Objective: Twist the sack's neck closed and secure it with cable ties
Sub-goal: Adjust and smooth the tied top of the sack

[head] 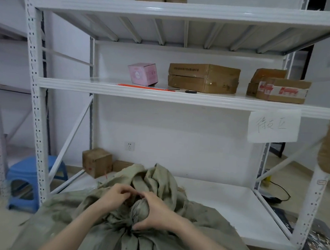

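Head view: at lower left we are seeing a blue stool (31,176) beside the white rack (36,97). Across the middle shelf, a pink box (143,74), loose orange cable ties (145,87), stacked brown cartons (203,78) and a taped carton (282,89) are sitting, all shut. At bottom centre, our left hand (115,197) is pinching a red tie (130,195) at the sack (115,234)'s twisted neck (140,208); our right hand (155,211) is gripping that neck. The sack is hiding its contents.
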